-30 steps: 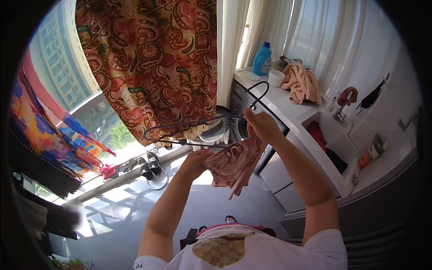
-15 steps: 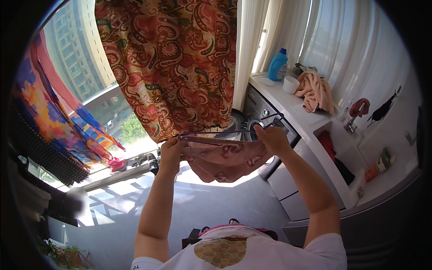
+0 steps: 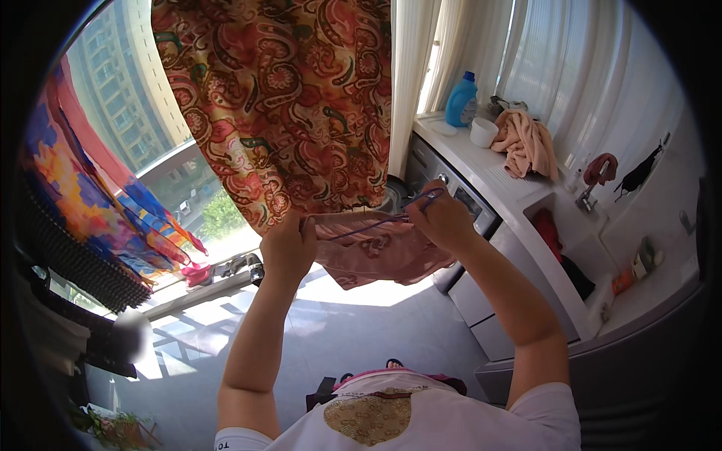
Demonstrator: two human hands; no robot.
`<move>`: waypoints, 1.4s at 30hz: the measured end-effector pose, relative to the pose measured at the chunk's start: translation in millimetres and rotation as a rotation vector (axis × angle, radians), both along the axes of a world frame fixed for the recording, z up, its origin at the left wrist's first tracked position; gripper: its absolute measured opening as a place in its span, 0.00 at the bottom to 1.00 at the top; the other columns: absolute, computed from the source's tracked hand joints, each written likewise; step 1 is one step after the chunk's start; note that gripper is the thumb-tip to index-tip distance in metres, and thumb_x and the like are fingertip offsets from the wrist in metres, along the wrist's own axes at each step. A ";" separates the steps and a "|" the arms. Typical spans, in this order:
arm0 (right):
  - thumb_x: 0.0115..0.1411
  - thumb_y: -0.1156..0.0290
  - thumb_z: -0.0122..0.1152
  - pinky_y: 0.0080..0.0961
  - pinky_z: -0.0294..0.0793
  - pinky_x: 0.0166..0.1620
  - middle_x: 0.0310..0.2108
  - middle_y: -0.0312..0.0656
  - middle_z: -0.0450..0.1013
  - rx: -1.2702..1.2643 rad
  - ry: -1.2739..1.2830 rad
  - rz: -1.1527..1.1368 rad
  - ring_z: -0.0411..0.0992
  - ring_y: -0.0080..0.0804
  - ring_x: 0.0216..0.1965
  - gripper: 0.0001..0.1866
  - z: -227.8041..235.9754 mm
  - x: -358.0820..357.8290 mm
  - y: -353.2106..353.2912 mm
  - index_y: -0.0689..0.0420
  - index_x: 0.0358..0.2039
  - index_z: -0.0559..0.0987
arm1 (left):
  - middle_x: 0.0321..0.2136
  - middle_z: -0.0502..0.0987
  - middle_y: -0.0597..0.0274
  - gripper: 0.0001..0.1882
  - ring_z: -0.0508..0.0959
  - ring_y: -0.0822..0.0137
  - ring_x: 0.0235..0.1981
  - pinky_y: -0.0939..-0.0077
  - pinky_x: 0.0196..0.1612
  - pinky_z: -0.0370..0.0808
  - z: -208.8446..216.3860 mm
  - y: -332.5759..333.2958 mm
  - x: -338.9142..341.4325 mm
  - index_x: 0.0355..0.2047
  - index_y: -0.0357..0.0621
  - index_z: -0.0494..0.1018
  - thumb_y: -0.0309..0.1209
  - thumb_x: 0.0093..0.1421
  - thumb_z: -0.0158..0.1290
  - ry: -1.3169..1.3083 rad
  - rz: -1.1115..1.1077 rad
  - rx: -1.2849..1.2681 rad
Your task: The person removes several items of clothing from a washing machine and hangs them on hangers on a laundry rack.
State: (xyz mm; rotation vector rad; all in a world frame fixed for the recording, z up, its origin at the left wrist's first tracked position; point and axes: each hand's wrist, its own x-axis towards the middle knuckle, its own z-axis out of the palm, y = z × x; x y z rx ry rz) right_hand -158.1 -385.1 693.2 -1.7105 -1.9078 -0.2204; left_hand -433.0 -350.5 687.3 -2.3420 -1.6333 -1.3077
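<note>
A thin, pale pink garment (image 3: 372,259) with a darker pattern hangs stretched between my two hands, in front of a long paisley cloth. My left hand (image 3: 289,242) is closed on its left upper edge, the fingers mostly hidden behind the back of the hand. A slim purple clothes hanger (image 3: 370,227) runs slantwise along the garment's top. Its right end is in my right hand (image 3: 444,218), which is closed around it beside the garment's right side.
The red-gold paisley cloth (image 3: 282,105) hangs ahead. A washing machine (image 3: 470,203) stands under the white counter (image 3: 481,161), which bears a blue detergent bottle (image 3: 461,101), a white cup (image 3: 483,133) and a peach towel (image 3: 523,143). Rightward is a sink (image 3: 553,207); leftward hangs a multicoloured cloth (image 3: 98,188).
My hands have come closer together and risen slightly, with the right hand moving left. The hanger now slants more, and the garment has lifted and bunched up.
</note>
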 end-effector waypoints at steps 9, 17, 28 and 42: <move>0.58 0.58 0.55 0.32 0.66 0.33 0.25 0.45 0.70 -0.131 0.305 0.306 0.68 0.41 0.28 0.19 25.0 10.5 6.3 0.63 0.24 0.76 | 0.17 0.75 0.55 0.23 0.76 0.59 0.19 0.67 0.25 0.71 24.4 -7.9 -2.0 0.23 0.41 0.74 0.51 0.48 0.58 0.110 -0.293 -0.524; 0.56 0.54 0.57 0.39 0.64 0.32 0.24 0.45 0.69 -0.088 0.371 0.404 0.68 0.45 0.28 0.19 26.7 -16.8 1.8 0.61 0.26 0.75 | 0.25 0.75 0.49 0.13 0.75 0.49 0.26 0.64 0.28 0.70 2.1 -26.1 47.4 0.32 0.37 0.72 0.37 0.57 0.53 0.178 -0.389 -0.351; 0.43 0.56 0.70 0.34 0.71 0.38 0.35 0.45 0.70 0.148 0.701 -0.182 0.71 0.40 0.36 0.28 -2.5 -68.3 -31.9 0.56 0.38 0.66 | 0.20 0.74 0.54 0.08 0.73 0.62 0.19 0.73 0.25 0.69 22.0 -29.0 54.5 0.33 0.38 0.74 0.29 0.56 0.52 -0.274 -0.518 -0.284; 0.44 0.75 0.60 0.18 0.70 0.26 0.21 0.37 0.73 -0.365 0.935 0.011 0.70 0.20 0.22 0.07 4.1 52.9 -11.6 0.62 0.26 0.78 | 0.19 0.73 0.55 0.13 0.76 0.56 0.22 0.68 0.25 0.70 9.1 -6.1 -19.1 0.34 0.41 0.74 0.22 0.45 0.54 0.085 -0.466 -0.050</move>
